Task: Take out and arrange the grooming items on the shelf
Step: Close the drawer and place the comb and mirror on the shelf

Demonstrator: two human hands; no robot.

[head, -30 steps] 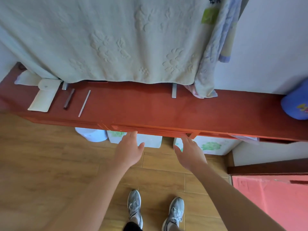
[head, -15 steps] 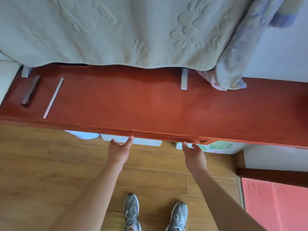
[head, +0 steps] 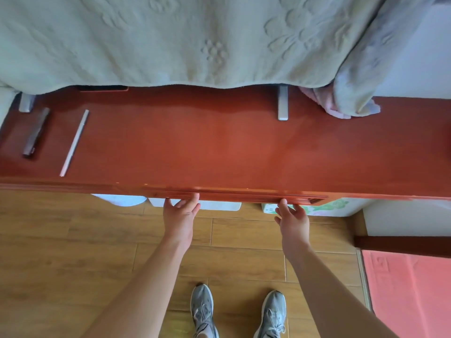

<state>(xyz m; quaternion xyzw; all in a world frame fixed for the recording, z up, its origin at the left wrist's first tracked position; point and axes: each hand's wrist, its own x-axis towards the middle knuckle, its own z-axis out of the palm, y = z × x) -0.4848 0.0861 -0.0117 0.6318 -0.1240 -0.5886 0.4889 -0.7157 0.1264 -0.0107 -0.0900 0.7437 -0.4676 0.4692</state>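
A red-brown wooden shelf runs across the view, with a drawer front under its near edge. My left hand reaches up to the drawer front's lower edge, fingers fairly straight, thumb tip touching the front. My right hand does the same further right, fingertips at the edge. Neither hand holds anything. On the shelf's left end lie a dark brown bar-shaped item and a thin white stick.
A pale green embossed cloth hangs over the back of the shelf, with a pink and blue cloth at its right. Metal brackets stand on the shelf. White boxes sit below. A red mat lies right of my shoes.
Both hands rose from below the shelf to the drawer front's lower edge. The view moved closer and leftward, so the white pouch and blue object left the frame.
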